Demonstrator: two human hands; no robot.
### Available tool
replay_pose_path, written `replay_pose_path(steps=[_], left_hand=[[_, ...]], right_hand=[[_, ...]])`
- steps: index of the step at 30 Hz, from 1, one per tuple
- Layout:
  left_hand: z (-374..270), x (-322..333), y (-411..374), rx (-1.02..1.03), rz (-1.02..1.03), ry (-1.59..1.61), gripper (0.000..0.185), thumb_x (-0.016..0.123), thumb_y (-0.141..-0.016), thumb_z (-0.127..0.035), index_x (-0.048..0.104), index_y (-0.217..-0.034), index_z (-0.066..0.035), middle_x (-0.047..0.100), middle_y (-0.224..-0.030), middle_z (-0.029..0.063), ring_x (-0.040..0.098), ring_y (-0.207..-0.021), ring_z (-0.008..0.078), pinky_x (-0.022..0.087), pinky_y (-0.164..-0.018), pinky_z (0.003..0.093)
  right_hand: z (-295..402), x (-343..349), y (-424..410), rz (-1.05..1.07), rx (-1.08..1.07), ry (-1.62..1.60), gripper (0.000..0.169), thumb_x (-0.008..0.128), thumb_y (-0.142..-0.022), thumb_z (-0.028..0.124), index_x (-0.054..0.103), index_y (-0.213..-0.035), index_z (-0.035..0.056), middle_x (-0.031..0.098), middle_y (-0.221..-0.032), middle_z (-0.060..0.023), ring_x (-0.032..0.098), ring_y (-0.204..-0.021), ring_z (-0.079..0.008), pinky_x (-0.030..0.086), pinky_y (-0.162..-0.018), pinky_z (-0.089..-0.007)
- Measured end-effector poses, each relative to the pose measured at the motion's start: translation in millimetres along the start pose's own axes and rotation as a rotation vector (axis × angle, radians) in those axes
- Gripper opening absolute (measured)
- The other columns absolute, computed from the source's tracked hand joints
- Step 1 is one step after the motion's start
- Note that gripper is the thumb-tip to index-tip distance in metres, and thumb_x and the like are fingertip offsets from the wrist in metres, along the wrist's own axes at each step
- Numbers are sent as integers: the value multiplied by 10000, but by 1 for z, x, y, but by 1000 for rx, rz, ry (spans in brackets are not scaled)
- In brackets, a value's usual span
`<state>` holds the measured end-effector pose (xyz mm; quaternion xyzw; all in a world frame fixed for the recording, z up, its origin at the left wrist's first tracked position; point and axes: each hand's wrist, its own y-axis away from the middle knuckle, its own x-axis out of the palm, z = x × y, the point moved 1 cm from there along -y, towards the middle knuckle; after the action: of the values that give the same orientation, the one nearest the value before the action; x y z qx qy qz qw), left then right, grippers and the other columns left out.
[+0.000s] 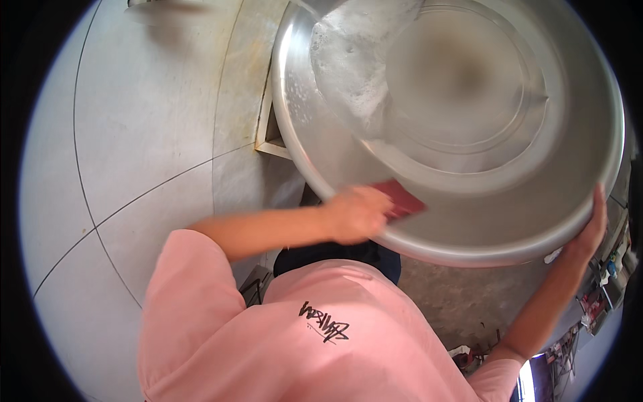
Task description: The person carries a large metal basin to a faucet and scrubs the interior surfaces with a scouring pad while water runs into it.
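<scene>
A large, round, shiny metal basin (482, 216) fills the upper right of the head view, its rolled rim curving close to my body. My left hand (354, 213), blurred, holds a dark red scouring pad or cloth (403, 200) at the near inner wall. Over on the right, my right hand (588, 238) grips the basin's outer rim, the thumb lying along it; its other fingers are mostly hidden. Bubbly water (346, 65) lies in the basin's far left part. Ring-shaped ridges surround the flat bottom (452, 120), where a blurred brownish reflection shows.
Large pale tiles (150, 110) cover the surface at left, with a framed opening (271, 145) beside the basin. Below the rim is a stained concrete-like floor (437, 286). Assorted small items (595, 301) crowd the right edge. A blurred object (166, 12) shows at upper left.
</scene>
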<state>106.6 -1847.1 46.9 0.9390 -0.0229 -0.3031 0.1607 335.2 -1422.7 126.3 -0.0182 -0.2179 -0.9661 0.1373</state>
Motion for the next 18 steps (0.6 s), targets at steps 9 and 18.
replay_pose_path(steps=[9, 18], left_hand=[[261, -201, 39, -25, -276, -1209, 425, 565, -870, -210, 654, -1253, -48, 554, -1431, 122, 460, -1377, 282, 316, -1175, 453], [64, -25, 76, -36, -186, -337, 374, 549, -868, -207, 658, -1187, -46, 638, -1263, 152, 579, -1180, 352, 400, -1057, 512]], right_hand=[[73, 43, -36, 10, -110, 449, 706, 607, -954, 427, 461, -1429, -76, 536, -1394, -233, 559, -1203, -356, 434, -1037, -468], [-87, -46, 77, -132, -32, -197, 574, 485, -1057, 374, 393, -1515, 40, 474, -1495, -107, 448, -1368, -257, 315, -1174, -409]])
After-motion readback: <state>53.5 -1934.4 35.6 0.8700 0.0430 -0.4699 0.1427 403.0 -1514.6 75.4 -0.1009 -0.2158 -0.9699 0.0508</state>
